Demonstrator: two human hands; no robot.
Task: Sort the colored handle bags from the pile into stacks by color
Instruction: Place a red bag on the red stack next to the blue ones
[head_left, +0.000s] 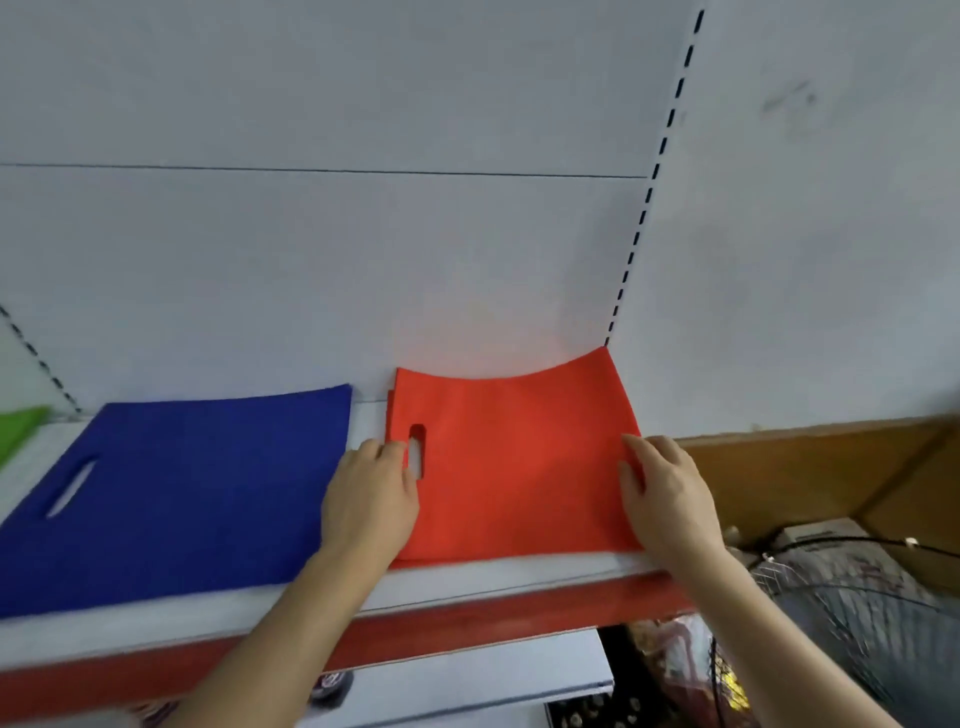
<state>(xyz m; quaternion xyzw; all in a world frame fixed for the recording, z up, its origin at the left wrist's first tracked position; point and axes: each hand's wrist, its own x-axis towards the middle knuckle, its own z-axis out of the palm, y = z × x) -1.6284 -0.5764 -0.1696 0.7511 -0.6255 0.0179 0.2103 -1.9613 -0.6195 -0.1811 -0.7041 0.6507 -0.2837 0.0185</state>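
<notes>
While both hands lie spread, left hand (371, 493) and right hand (665, 499) touch the red bag (514, 452) at the shelf's (519, 574) right end; light, soft cloth, best lifted by its side edges.

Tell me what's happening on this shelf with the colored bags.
A person is laying flat handle bags in stacks by color on a white shelf. Both hands rest on the red stack: the left hand at its handle-slot edge, the right hand at the opposite edge, seemingly squaring it up. A blue bag lies flat to the left, and a green one shows at the far left edge.
</notes>
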